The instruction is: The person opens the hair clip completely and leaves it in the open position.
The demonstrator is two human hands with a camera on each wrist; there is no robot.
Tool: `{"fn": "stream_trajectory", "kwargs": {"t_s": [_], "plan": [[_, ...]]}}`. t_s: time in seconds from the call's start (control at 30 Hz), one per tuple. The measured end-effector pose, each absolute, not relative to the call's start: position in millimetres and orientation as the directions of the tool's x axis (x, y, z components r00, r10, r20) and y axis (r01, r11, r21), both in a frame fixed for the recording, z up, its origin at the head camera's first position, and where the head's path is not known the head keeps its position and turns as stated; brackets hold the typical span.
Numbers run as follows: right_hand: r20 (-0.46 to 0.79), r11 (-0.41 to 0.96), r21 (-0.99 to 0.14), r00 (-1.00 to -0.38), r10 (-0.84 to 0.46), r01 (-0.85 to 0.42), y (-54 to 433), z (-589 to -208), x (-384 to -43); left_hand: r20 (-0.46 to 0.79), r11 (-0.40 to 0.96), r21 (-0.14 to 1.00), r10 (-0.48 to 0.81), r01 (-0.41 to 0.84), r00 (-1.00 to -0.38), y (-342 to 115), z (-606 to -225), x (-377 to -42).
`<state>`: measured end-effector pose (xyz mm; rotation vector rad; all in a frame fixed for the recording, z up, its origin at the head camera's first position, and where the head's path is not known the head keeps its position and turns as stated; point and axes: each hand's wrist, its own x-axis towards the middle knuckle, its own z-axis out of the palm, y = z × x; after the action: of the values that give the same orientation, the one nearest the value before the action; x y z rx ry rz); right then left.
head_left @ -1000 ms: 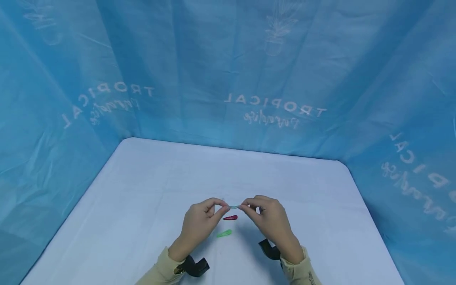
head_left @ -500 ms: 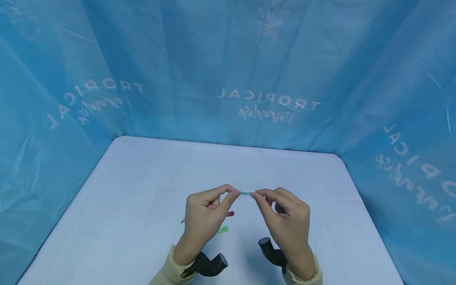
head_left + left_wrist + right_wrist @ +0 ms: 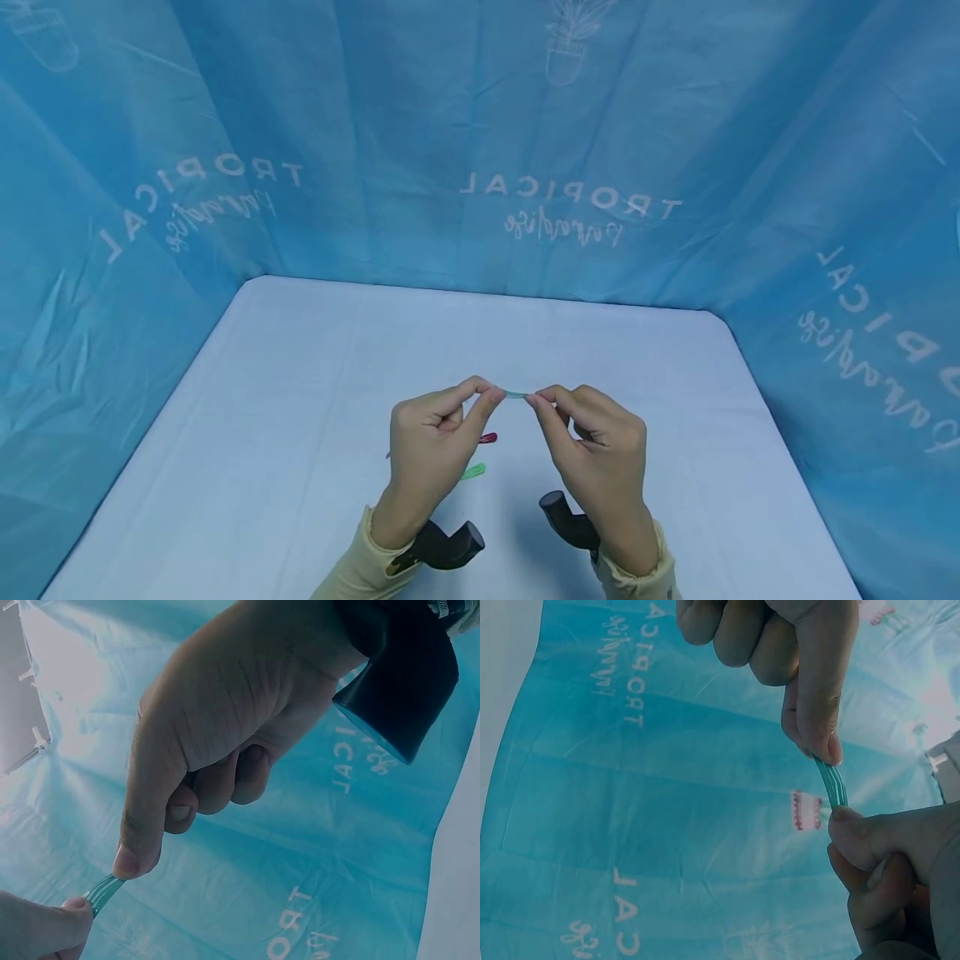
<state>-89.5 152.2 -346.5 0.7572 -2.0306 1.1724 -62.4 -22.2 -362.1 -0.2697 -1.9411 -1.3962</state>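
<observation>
Between both hands, raised over the table, is a slim teal snap hair clip [image 3: 516,395]. My left hand [image 3: 431,437] pinches one end between thumb and index finger, and my right hand [image 3: 603,442] does the same at the other end. The clip's bare middle [image 3: 832,784] looks slightly bowed in the right wrist view; its tips are hidden under the fingertips. Lower down on the table, a red hair clip [image 3: 489,438] and a bright green hair clip [image 3: 474,472] are partly covered by the left hand.
A small reddish tip [image 3: 387,455] peeks out left of the left hand. The white-covered table [image 3: 300,358] is enclosed by blue printed curtains [image 3: 420,125]. Each wrist carries a black curved mount [image 3: 450,546] that juts inward.
Both hands have risen away from the table and shifted slightly right with the teal hair clip held between them. The left hand now partly covers the red and green clips.
</observation>
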Motion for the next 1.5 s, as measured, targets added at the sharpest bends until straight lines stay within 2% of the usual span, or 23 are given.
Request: {"fn": "stream_trajectory", "kwargs": {"t_s": [0.33,0.63,1.0,1.27,1.5], "plan": [[0.768,0.436,-0.512,-0.622,-0.155,-0.741,150.0,-347.4,-87.5,0.668,0.436,0.721,-0.231,0.538,-0.708,-22.4,-366.1,-61.4],[0.755,0.482,-0.512,-0.640,-0.141,-0.711,153.9,-355.2,-73.8,0.603,0.442,0.764,-0.233,0.469,-0.763,-17.1,-370.4,-47.3],[0.778,0.472,-0.489,-0.611,-0.143,-0.733,154.1,-352.1,-80.2,0.689,0.450,0.698,-0.212,0.557,-0.693,-17.7,-366.7,-55.5],[0.775,0.461,-0.498,-0.615,-0.142,-0.734,152.2,-349.1,-82.3,0.688,0.458,0.699,-0.221,0.549,-0.691,-19.0,-365.2,-57.4],[0.788,0.466,-0.472,-0.595,-0.158,-0.749,150.6,-346.4,-86.4,0.706,0.462,0.684,-0.225,0.564,-0.672,-19.8,-363.3,-60.2]]}}
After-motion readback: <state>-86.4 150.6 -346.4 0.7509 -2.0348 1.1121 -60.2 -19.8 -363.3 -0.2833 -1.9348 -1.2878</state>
